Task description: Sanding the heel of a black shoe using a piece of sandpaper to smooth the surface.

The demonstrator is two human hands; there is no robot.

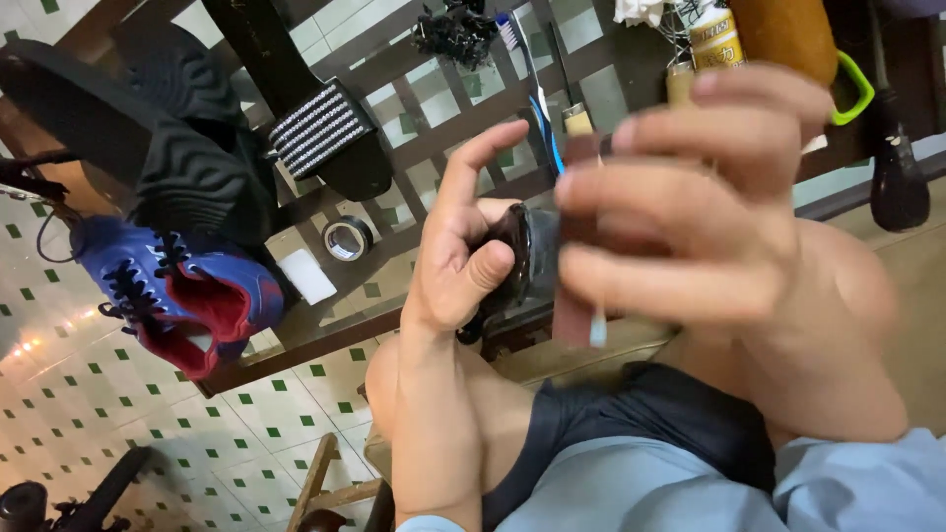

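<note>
Here, in the head view, a dark glossy shoe (514,258) sits between the 2 hands, raised above the person's knees and in front of a low wooden table (296,340). The left hand (463,256) is curled about the shoe's near side, thumb pressed on its shiny black surface and index finger stretched upward, so it grips the shoe. The right hand (690,227) is close to the lens and blurred; its 4 fingers lie flat and together across a reddish-brown strip (581,236) held against the shoe's far side, with a thin white stick (597,325) hanging below the fingers. Whether the strip is part of the shoe cannot be told. Of the shoe only 1 is held, and just a small curved black portion shows, smooth with a highlight. On the table lie 1 blue and red sports shoe (177,296), 2 black sandals (187,128), 1 with a striped band, 1 roll of tape (347,237), 1 white block (307,276) and 1 toothbrush (522,69).
</note>
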